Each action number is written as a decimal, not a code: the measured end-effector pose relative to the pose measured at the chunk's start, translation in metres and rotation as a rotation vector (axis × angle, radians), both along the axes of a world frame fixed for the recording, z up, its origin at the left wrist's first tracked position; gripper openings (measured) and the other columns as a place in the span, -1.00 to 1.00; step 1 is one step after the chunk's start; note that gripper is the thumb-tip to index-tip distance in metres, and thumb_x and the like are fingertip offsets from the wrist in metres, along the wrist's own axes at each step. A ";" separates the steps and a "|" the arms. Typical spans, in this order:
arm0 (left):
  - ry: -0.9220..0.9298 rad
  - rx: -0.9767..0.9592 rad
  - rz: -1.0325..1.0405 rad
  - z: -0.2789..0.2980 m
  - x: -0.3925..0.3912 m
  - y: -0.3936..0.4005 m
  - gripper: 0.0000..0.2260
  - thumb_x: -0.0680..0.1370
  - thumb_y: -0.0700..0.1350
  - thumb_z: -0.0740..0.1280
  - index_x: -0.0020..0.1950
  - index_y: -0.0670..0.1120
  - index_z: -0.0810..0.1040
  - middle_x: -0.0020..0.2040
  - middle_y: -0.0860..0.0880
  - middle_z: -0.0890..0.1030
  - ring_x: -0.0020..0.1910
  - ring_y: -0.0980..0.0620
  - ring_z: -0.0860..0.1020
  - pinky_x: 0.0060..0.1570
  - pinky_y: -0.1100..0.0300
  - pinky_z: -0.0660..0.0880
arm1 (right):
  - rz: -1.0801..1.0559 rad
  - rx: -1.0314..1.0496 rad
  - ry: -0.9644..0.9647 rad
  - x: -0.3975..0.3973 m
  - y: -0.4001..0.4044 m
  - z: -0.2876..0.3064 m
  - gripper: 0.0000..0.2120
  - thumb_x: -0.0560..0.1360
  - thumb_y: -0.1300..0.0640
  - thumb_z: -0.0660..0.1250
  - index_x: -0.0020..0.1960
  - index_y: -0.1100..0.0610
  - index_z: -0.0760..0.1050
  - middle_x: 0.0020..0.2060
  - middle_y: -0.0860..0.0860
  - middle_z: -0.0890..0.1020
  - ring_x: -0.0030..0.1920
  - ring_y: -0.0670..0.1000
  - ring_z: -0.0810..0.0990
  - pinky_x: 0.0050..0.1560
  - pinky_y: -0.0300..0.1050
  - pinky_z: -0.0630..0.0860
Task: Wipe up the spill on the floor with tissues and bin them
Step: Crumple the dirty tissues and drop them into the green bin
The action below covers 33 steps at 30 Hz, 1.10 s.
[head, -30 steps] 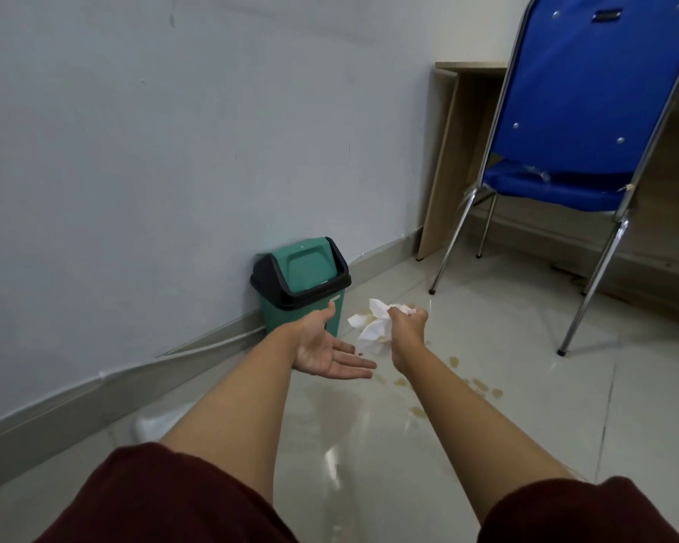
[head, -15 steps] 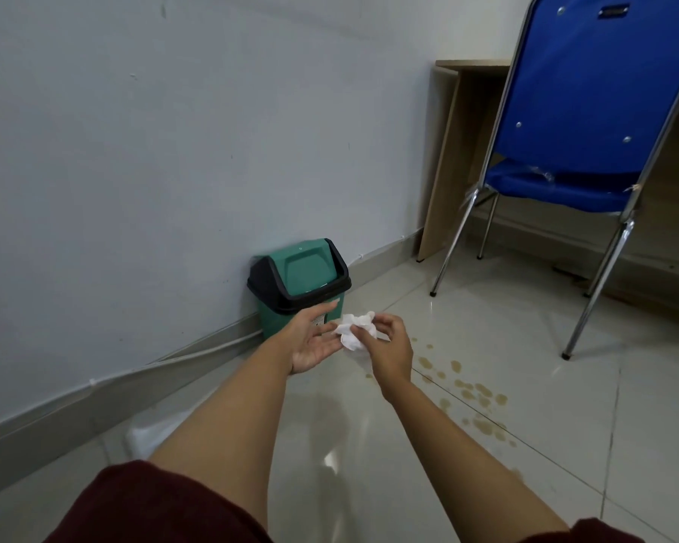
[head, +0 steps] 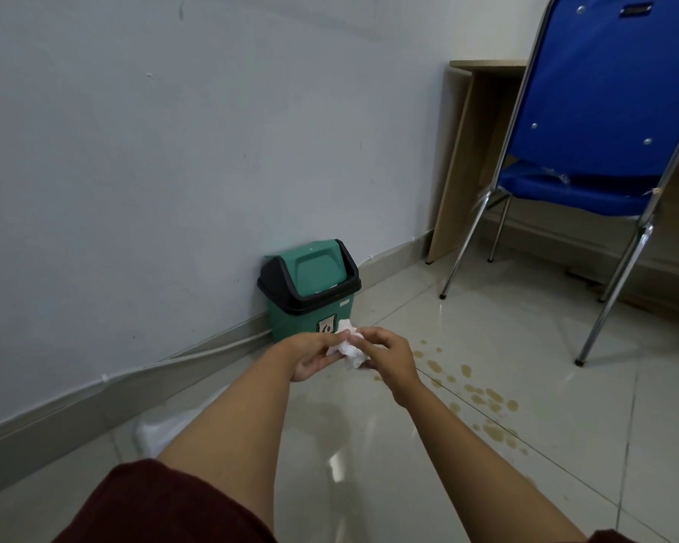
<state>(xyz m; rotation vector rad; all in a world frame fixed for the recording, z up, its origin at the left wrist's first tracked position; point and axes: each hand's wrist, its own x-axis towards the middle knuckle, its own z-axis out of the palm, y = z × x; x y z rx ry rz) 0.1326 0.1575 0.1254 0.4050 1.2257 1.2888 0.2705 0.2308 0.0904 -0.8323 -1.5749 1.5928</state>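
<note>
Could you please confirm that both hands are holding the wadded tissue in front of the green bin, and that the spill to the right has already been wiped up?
Not quite: the head view shows the brown spill still on the floor. The rest holds: the left hand and right hand hold the tissue in front of the green bin.

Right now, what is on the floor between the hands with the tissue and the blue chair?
In the head view, brown spill drops dot the pale tiles between the hands holding the tissue and the blue chair; nothing else lies there.
</note>
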 end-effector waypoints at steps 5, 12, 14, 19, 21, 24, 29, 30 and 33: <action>0.024 -0.020 0.125 -0.003 -0.005 0.001 -0.65 0.52 -0.22 0.35 0.27 -0.32 0.46 0.17 -0.18 0.56 -0.07 0.03 0.59 0.03 0.30 0.49 | 0.171 -0.119 -0.017 -0.006 0.002 -0.001 -0.70 0.46 0.15 0.45 0.18 0.13 0.60 0.07 0.06 0.67 0.08 0.04 0.64 0.06 -0.20 0.57; 0.163 -0.019 0.121 -0.005 -0.008 0.000 -0.57 0.50 -0.21 0.39 0.32 -0.35 0.41 0.15 -0.19 0.56 -0.10 0.03 0.59 0.02 0.25 0.51 | 0.107 -0.092 -0.049 -0.003 0.004 -0.007 -0.80 0.48 0.13 0.43 0.10 0.09 0.58 -0.09 0.01 0.67 -0.11 -0.04 0.64 -0.22 -0.31 0.56; 0.192 -0.024 0.087 -0.005 -0.007 0.000 -0.61 0.53 -0.15 0.36 0.28 -0.34 0.46 0.11 -0.19 0.58 -0.09 0.02 0.59 0.04 0.23 0.51 | 0.105 -0.122 -0.039 -0.001 0.006 -0.007 -0.83 0.47 0.13 0.44 0.04 0.13 0.59 -0.10 0.05 0.68 -0.14 -0.04 0.65 -0.21 -0.29 0.57; 0.231 -0.161 -0.061 0.002 -0.006 0.001 -0.26 0.52 0.39 -0.10 0.24 -0.21 0.42 0.23 -0.18 0.55 0.09 -0.10 0.53 0.02 0.12 0.53 | 0.161 -0.054 -0.165 0.002 0.010 -0.008 -0.84 0.44 0.10 0.47 -0.08 0.16 0.55 -0.12 0.04 0.67 -0.11 0.01 0.60 0.02 -0.06 0.55; 0.183 -0.179 -0.077 0.002 -0.006 0.006 -0.15 0.43 0.48 -0.21 0.23 -0.19 0.39 0.25 -0.17 0.54 0.17 -0.11 0.51 0.22 0.07 0.43 | 0.205 -0.098 -0.126 0.000 0.011 -0.010 -0.86 0.47 0.15 0.44 -0.13 0.15 0.48 -0.10 -0.03 0.66 -0.06 0.00 0.62 0.06 -0.02 0.56; 0.066 -0.154 -0.111 0.002 -0.003 0.013 -0.05 0.37 0.53 -0.22 0.33 -0.20 0.37 0.35 -0.22 0.46 0.32 -0.18 0.45 0.40 -0.02 0.31 | 0.194 -0.110 -0.095 -0.003 0.012 -0.011 -0.83 0.48 0.20 0.42 -0.15 0.17 0.42 -0.13 0.05 0.68 -0.13 0.01 0.66 -0.10 -0.12 0.59; -0.096 -0.176 -0.035 -0.001 -0.013 0.021 0.02 0.33 0.55 -0.25 0.39 -0.22 0.30 0.31 -0.25 0.49 0.28 -0.22 0.49 0.17 -0.07 0.45 | 0.055 -0.038 -0.093 -0.008 0.013 -0.018 -0.80 0.44 0.16 0.47 -0.11 0.23 0.47 -0.17 0.17 0.65 -0.15 0.07 0.60 -0.08 -0.04 0.52; -0.088 -0.186 -0.038 -0.001 -0.014 0.023 0.02 0.34 0.54 -0.27 0.41 -0.22 0.28 0.31 -0.25 0.49 0.28 -0.22 0.48 0.17 -0.07 0.45 | 0.023 -0.057 -0.061 -0.008 0.014 -0.019 -0.80 0.45 0.18 0.46 -0.11 0.24 0.47 -0.17 0.17 0.65 -0.14 0.09 0.61 -0.08 -0.04 0.53; 0.111 -0.228 -0.055 0.002 -0.020 0.028 -0.09 0.43 0.48 -0.22 0.49 -0.18 0.17 0.37 -0.30 0.41 0.31 -0.26 0.44 0.28 -0.06 0.40 | -0.123 -0.248 0.101 -0.014 0.020 -0.021 -0.85 0.48 0.23 0.42 -0.14 0.24 0.44 -0.11 0.19 0.62 -0.09 0.12 0.60 -0.03 -0.03 0.58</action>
